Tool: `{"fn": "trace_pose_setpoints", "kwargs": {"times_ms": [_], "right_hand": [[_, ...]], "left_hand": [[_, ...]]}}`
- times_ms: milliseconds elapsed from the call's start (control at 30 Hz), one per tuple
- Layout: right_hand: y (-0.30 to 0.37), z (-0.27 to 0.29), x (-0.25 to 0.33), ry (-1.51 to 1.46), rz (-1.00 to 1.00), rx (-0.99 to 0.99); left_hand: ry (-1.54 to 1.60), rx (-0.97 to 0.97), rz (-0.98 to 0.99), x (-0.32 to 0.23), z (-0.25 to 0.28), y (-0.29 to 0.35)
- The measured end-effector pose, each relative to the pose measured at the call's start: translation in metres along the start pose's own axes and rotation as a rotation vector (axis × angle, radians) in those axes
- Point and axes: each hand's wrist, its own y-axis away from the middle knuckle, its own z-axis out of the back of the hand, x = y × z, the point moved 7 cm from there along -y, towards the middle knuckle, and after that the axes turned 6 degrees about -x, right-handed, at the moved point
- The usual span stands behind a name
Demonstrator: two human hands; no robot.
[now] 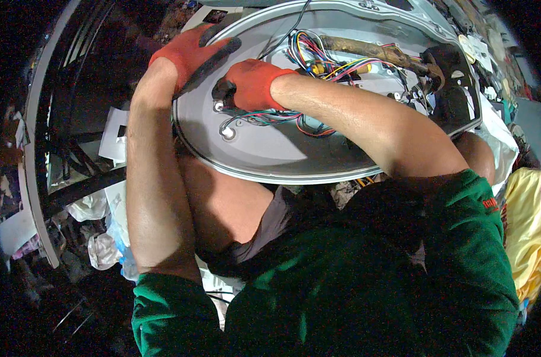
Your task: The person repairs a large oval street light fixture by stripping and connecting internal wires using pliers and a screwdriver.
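Note:
A shallow grey oval housing (258,156) with a raised rim lies across my lap. My left hand (190,56), in a red glove with a black palm, grips its left rim, the fingers reaching over the edge. Inside the housing, my right hand (249,85), gloved the same way, has its fingers curled down beside a small white round fitting (218,107). Whatever is between those fingers is hidden. A second white fitting (228,133) sits lower on the housing floor. Thin green and black wires (264,118) run from these fittings beneath my right wrist.
Bundled coloured wires (309,50) and a taped brownish harness (365,46) fill the housing's far side. A black part (452,89) is at its right end. Dark metal framing (56,119) stands at left. A yellow cloth (526,232) hangs at right.

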Motion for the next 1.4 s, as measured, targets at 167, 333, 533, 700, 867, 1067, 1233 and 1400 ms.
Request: {"fn": "trace_pose_setpoints", "kwargs": {"times_ms": [167, 333, 533, 700, 867, 1067, 1233, 1400], "right_hand": [[0.007, 0.008, 0.004, -0.031, 0.036, 0.073], [0.013, 0.007, -0.011, -0.006, 0.018, 0.091], [0.01, 0.001, -0.009, 0.003, 0.044, 0.09], [0.007, -0.007, -0.012, 0.002, 0.072, 0.025], [0.006, -0.003, -0.01, -0.01, 0.082, -0.05], [0.009, 0.003, 0.0, -0.026, 0.081, -0.059], [0.006, -0.001, -0.003, 0.03, 0.075, 0.109], [0.006, -0.007, -0.013, -0.016, 0.115, 0.064]], "left_hand": [[0.022, -0.073, -0.027, 0.014, 0.0, -0.003], [0.062, -0.07, -0.035, 0.001, 0.0, -0.001], [0.051, -0.09, -0.038, 0.001, 0.002, 0.002], [0.107, -0.058, 0.011, 0.008, -0.002, -0.002], [0.136, 0.002, 0.059, -0.006, -0.002, 0.002], [0.109, -0.113, 0.006, -0.007, 0.004, 0.009], [0.044, -0.122, -0.059, 0.0, 0.005, 0.006], [0.025, -0.089, -0.053, -0.017, 0.007, 0.016]]}}
